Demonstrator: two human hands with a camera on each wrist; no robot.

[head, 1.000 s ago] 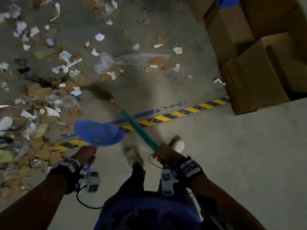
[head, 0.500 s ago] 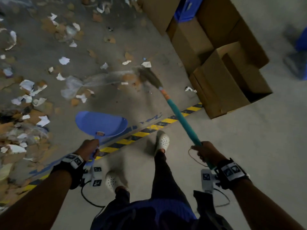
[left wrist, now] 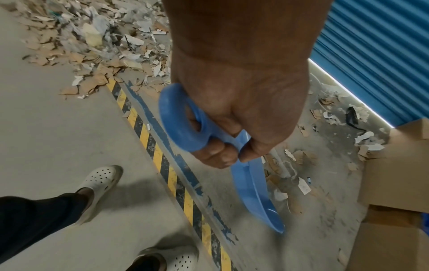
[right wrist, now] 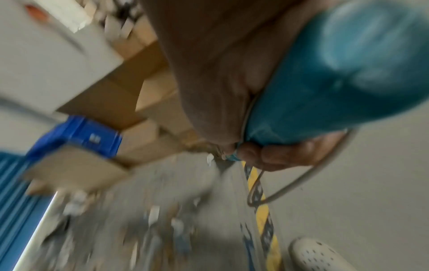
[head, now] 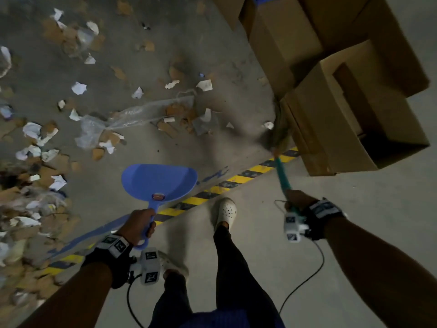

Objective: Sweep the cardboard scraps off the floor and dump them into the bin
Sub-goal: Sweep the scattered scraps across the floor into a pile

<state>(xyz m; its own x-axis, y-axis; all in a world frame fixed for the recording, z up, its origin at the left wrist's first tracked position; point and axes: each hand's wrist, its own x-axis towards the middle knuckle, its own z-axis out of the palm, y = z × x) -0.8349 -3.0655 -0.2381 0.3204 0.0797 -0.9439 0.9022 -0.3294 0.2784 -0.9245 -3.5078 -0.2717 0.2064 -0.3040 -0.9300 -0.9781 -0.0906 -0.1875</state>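
Observation:
My left hand [head: 139, 222] grips the handle of a blue dustpan [head: 159, 181] and holds it above the floor; the same grip shows in the left wrist view, left hand [left wrist: 234, 132] around the dustpan [left wrist: 183, 128]. My right hand [head: 296, 201] grips the teal handle of a broom [head: 283, 176], whose bristles [head: 281, 129] touch the floor against an open cardboard box [head: 335, 129]. Cardboard scraps [head: 175, 110] and paper bits lie scattered ahead, with a thick pile [head: 30, 204] at the left. The right wrist view is blurred; the right hand [right wrist: 232, 91] wraps the broom handle [right wrist: 325, 82].
A yellow-black hazard stripe [head: 212, 189] crosses the floor in front of my feet in white clogs [head: 226, 210]. Stacked cardboard boxes [head: 283, 36] stand at the upper right. A clear plastic bag [head: 132, 117] lies among the scraps. A blue shutter [left wrist: 371, 55] and blue crate [right wrist: 76, 135] are nearby.
The broom head has swung from the left pile across to the right, ending against the open box. I have stepped right; the dustpan stays held in my left hand.

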